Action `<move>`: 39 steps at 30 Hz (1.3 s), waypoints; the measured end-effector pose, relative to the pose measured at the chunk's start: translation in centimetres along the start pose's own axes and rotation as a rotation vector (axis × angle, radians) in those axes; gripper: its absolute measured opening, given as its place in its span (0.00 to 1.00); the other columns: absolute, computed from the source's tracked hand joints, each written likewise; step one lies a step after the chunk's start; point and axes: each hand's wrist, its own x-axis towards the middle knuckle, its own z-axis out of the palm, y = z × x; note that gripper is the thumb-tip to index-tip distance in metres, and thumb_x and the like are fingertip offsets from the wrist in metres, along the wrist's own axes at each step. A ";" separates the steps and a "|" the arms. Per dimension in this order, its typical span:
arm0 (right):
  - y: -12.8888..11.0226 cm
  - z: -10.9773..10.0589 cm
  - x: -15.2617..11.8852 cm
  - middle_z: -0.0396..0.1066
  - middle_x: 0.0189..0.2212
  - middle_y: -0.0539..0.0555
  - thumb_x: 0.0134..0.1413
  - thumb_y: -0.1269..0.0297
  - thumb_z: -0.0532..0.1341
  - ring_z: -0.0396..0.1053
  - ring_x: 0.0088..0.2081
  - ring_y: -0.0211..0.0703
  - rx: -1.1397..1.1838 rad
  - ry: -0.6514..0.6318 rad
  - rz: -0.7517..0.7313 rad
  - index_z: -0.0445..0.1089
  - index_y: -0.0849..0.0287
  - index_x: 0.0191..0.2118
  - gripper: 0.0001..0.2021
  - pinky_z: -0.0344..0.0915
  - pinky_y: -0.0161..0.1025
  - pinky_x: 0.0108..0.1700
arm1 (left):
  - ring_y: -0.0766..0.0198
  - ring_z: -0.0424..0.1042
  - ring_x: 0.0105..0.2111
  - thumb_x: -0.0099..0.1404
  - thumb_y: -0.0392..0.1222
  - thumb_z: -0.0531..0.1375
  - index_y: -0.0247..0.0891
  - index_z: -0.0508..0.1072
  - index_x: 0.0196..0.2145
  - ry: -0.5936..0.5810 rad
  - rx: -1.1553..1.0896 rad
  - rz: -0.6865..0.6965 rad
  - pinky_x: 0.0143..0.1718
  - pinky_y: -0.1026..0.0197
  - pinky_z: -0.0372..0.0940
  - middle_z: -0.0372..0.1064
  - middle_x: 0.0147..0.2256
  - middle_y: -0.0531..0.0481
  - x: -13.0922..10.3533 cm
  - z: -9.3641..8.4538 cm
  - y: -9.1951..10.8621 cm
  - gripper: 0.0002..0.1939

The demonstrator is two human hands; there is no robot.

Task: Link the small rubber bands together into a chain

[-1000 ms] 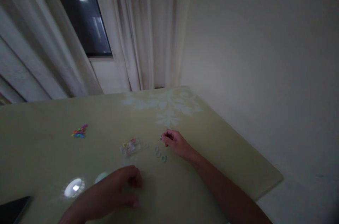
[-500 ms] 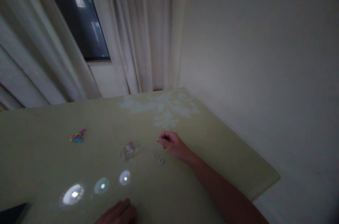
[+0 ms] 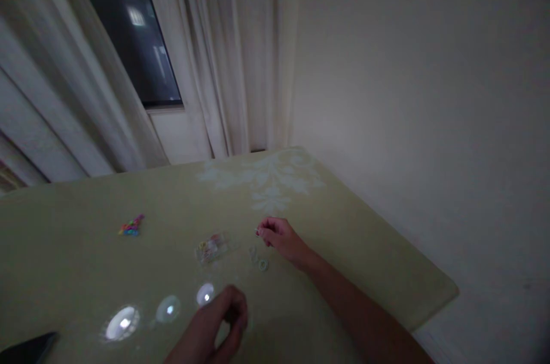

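My right hand (image 3: 279, 235) is above the table, thumb and forefinger pinched on a tiny pale and reddish thing (image 3: 257, 232) too small to name. Just below it on the tabletop lie several pale rings (image 3: 263, 265). Left of that hand is a clear plastic box (image 3: 213, 247) with small coloured pieces in it, yellow and reddish among them. My left hand (image 3: 223, 318) hovers near the front of the table, fingers loosely curled and thumb apart from them. Nothing shows in it.
A small heap of bright coloured pieces (image 3: 131, 226) lies farther left on the glossy table (image 3: 172, 203). A dark flat object (image 3: 32, 348) sits at the lower left corner. Curtains (image 3: 223, 54) and a wall (image 3: 387, 94) border the table; lamp reflections shine on its surface.
My left hand has risen from the table's near edge, forward and to the right, and its fingers have loosened. My right hand keeps its pinch in nearly the same place.
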 end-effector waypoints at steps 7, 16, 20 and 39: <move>0.0 0.1 -0.1 0.62 0.23 0.45 0.54 0.55 0.65 0.58 0.25 0.35 0.038 -0.004 -0.012 0.68 0.59 0.31 0.12 0.55 0.35 0.29 | 0.60 0.80 0.36 0.65 0.46 0.66 0.41 0.80 0.40 0.196 -0.260 -0.023 0.41 0.61 0.75 0.81 0.36 0.48 8.7 -0.7 -1.4 0.09; 1.1 0.5 -0.5 0.63 0.25 0.46 0.58 0.52 0.65 0.58 0.26 0.35 -0.099 -0.056 -0.041 0.70 0.60 0.34 0.14 0.54 0.34 0.28 | 0.57 0.80 0.38 0.66 0.44 0.64 0.45 0.85 0.42 0.412 -0.142 0.033 0.42 0.57 0.75 0.83 0.38 0.47 7.7 0.7 -6.4 0.10; 1.1 0.7 -0.7 0.62 0.25 0.47 0.59 0.51 0.65 0.57 0.27 0.35 -0.124 -0.083 -0.045 0.70 0.60 0.35 0.15 0.53 0.34 0.29 | 0.55 0.80 0.42 0.64 0.44 0.65 0.48 0.85 0.42 0.448 -0.110 0.045 0.47 0.53 0.74 0.83 0.42 0.47 8.0 0.5 -6.2 0.10; 0.5 -1.8 -1.0 0.72 0.24 0.48 0.46 0.74 0.69 0.67 0.27 0.37 -0.648 -0.316 0.012 0.81 0.58 0.33 0.06 0.59 0.33 0.31 | 0.62 0.79 0.31 0.62 0.49 0.69 0.38 0.76 0.34 0.525 -0.366 -0.138 0.34 0.63 0.74 0.79 0.31 0.49 7.8 0.7 -5.5 0.12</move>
